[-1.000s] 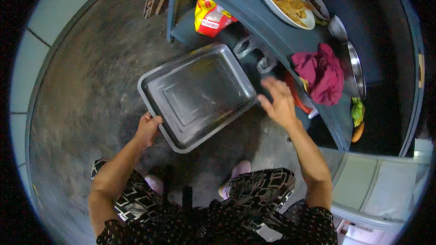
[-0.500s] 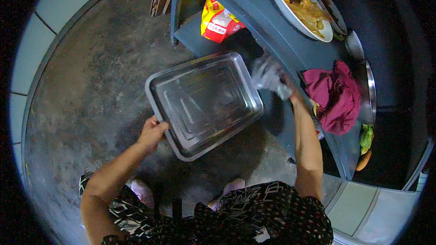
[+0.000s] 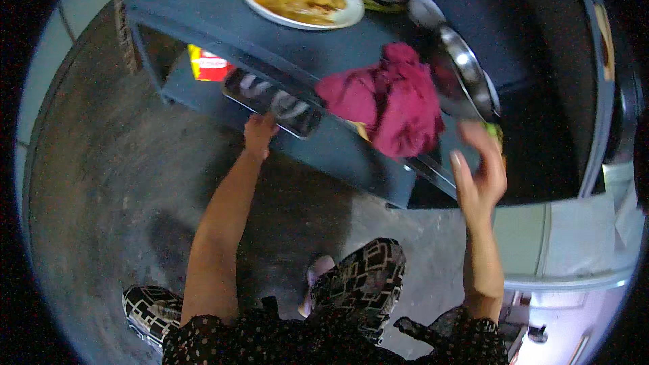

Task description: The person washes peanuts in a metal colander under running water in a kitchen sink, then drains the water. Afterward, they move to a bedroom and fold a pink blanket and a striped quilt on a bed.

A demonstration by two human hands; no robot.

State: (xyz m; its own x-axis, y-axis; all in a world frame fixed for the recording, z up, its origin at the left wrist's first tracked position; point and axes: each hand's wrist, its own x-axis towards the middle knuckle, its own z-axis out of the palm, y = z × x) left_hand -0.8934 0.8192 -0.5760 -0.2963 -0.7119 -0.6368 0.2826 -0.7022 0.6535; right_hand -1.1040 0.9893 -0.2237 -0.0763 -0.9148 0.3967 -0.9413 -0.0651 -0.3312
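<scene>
Blue-grey desk (image 3: 368, 44) with lower shelf (image 3: 331, 157); metal tray (image 3: 234, 95) on this shelf, partly beneath the desk top; maroon cloth (image 3: 402, 105) near steel bowl (image 3: 466, 61); left hand (image 3: 259, 134) at tray's near rim, grip indeterminable; right hand (image 3: 483, 172) half-open, empty.

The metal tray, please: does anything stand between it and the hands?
Nothing visible separates the left hand from the metal tray; in this view, the maroon cloth on the upper shelf lies between the tray and right hand.
</scene>
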